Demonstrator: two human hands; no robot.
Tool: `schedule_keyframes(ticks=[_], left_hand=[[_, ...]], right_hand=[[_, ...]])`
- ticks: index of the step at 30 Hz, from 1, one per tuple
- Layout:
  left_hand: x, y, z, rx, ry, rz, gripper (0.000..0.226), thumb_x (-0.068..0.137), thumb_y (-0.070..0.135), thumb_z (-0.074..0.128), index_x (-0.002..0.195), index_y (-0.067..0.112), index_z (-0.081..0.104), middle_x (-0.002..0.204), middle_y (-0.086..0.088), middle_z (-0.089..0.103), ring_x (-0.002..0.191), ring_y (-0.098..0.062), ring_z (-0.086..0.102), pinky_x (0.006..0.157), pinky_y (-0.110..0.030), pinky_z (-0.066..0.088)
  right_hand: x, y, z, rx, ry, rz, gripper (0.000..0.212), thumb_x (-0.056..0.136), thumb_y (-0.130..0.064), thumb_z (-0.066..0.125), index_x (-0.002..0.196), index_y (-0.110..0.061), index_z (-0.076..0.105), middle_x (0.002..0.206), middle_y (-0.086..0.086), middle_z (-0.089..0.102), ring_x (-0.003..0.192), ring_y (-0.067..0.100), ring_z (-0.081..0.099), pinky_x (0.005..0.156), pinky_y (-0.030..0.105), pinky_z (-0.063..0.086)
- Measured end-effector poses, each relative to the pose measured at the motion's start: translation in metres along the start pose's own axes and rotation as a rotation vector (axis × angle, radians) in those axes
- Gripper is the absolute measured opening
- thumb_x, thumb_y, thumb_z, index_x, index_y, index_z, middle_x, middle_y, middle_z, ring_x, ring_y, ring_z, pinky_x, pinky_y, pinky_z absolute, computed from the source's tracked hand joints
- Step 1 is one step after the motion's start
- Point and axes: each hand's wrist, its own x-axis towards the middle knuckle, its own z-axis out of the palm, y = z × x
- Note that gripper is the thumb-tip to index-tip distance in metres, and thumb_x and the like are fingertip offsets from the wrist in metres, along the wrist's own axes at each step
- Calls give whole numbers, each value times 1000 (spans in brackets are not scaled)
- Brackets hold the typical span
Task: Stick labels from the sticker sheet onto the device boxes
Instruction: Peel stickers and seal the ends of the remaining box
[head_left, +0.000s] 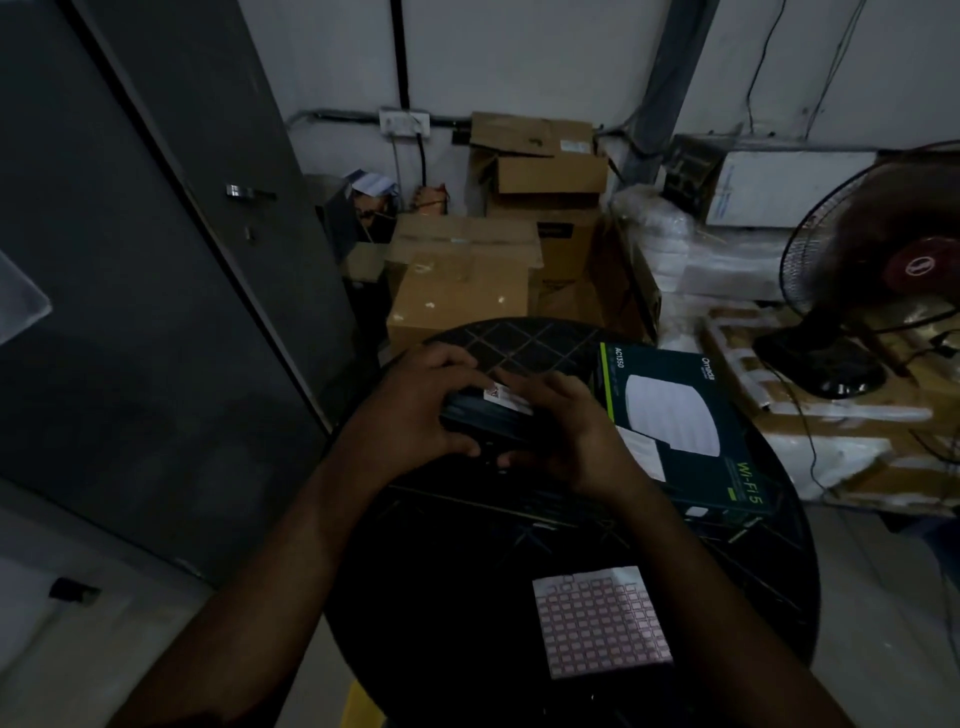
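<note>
A dark device box (480, 415) is held on edge above the round black table (467, 597). My left hand (415, 410) grips its left end, fingers curled over the top and thumb underneath. My right hand (566, 431) holds its right end, with its fingers lying across the upper face beside a small white label (497, 393). A second device box (680, 426), dark green with a white round device pictured and "WI-FI 5" printed, lies flat on the table to the right. The sticker sheet (602, 621), white with rows of small pink-edged labels, lies near the table's front right.
Brown cardboard boxes (462, 280) are stacked beyond the table against the wall. A standing fan (878, 270) is at the right over wrapped cartons (810, 415). A dark grey door (156, 260) fills the left side. The scene is dim.
</note>
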Motion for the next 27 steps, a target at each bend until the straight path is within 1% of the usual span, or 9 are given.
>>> schedule_keyframes(ticks=[2, 4, 6, 8, 12, 15, 19, 24, 27], left_hand=[[-5, -3, 0, -58, 70, 2, 68, 48, 24, 97, 111, 20, 74, 124, 6, 61, 114, -8, 52, 96, -20, 40], [-11, -9, 2, -149, 142, -8, 60, 50, 20, 97, 106, 16, 76, 118, 10, 63, 109, 6, 55, 96, -10, 39], [-16, -26, 2, -199, 117, -43, 54, 53, 18, 96, 103, 18, 76, 118, 6, 66, 109, 15, 54, 95, -5, 38], [-18, -45, 1, -167, 8, -39, 53, 57, 23, 96, 104, 27, 73, 122, 1, 63, 112, 7, 55, 95, -14, 45], [-18, -61, -2, 331, -235, -3, 71, 71, 55, 75, 135, 56, 44, 150, 8, 43, 133, -22, 44, 107, -52, 38], [-18, -41, 13, 601, -301, 73, 92, 69, 61, 74, 148, 54, 25, 151, 4, 43, 137, -28, 40, 110, -61, 17], [-8, -23, 33, 448, -268, 71, 95, 78, 51, 74, 155, 37, 20, 147, -3, 40, 134, -29, 37, 112, -50, 19], [-13, -42, 19, 307, -214, 101, 87, 78, 50, 75, 148, 57, 23, 137, -1, 42, 129, -21, 37, 103, -47, 30], [-19, -61, 9, 159, -146, 53, 78, 78, 54, 72, 143, 62, 29, 132, 3, 45, 126, -19, 44, 101, -52, 40]], right_hand=[[-2, 15, -7, -117, -80, 99, 101, 65, -61, 83, 152, -47, 33, 125, -3, 52, 114, 19, 50, 95, 39, 49], [-11, 41, -14, -239, -227, 192, 112, 60, -69, 77, 153, -54, 17, 129, -1, 54, 114, 21, 52, 94, 40, 50], [-21, 57, -15, -175, -337, 236, 112, 64, -64, 80, 154, -54, 14, 134, -4, 56, 119, 19, 53, 97, 38, 49], [-27, 57, -11, -121, -377, 214, 105, 72, -51, 84, 155, -49, 18, 124, -9, 54, 114, 8, 47, 94, 24, 43], [-27, 41, -1, -264, -248, 76, 87, 76, -66, 65, 149, -61, 19, 99, -7, 48, 95, 17, 48, 80, 44, 51], [-14, 26, -3, -438, -226, 5, 80, 77, -71, 53, 150, -58, 21, 116, 1, 56, 105, 26, 54, 81, 45, 51], [1, 2, -11, -522, -152, -64, 82, 76, -64, 63, 150, -36, 41, 122, 6, 62, 108, 29, 58, 83, 43, 50], [-10, 3, -37, -658, -89, -36, 82, 72, -78, 53, 147, -48, 40, 118, -4, 63, 104, 24, 59, 79, 37, 46], [-24, 13, -62, -223, 5, 139, 81, 70, -60, 81, 143, -49, 47, 128, -13, 60, 116, 11, 59, 90, 34, 53]])
